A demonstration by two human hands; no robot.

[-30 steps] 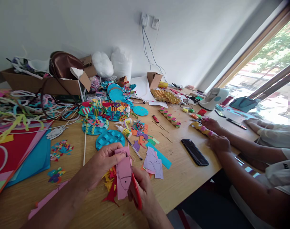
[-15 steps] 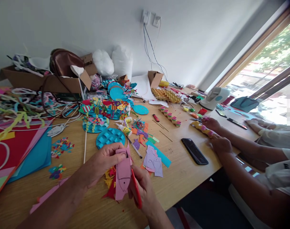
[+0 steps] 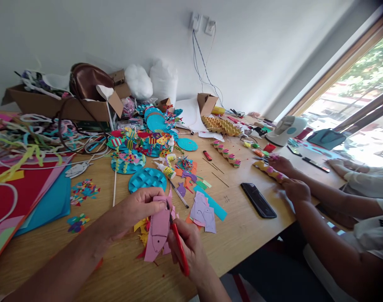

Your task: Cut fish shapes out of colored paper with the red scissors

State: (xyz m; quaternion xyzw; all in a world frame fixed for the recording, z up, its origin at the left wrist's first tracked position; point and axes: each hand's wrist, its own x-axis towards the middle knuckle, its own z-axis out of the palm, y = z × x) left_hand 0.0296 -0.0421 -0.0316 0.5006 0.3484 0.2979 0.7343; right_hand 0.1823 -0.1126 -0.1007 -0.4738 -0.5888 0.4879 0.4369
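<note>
My left hand (image 3: 149, 205) pinches the top of a pink paper strip (image 3: 160, 228) that has a fish outline drawn on it in dark pen. In my right hand (image 3: 190, 243) is a pair of red-handled scissors (image 3: 180, 250), fingers closed round the handles. The dark blades meet the strip's right edge near its upper end. Yellow and red paper scraps (image 3: 143, 235) lie on the table beneath the strip. Just right of it sit purple paper pieces (image 3: 204, 213), one bearing a drawn fish outline. A pen (image 3: 179, 194) lies beyond my hands.
A blue woven paper disc (image 3: 147, 179) and a glue bottle (image 3: 166, 170) lie ahead. At right is a black phone (image 3: 258, 200); past it a co-worker's hands (image 3: 294, 184) hold a yellow egg-carton strip (image 3: 268, 170). Coloured sheets (image 3: 46, 197) cover the left side.
The lower end of the pink strip has swung slightly left, and the scissor blades now show more plainly at its edge. The whole view has shifted a little.
</note>
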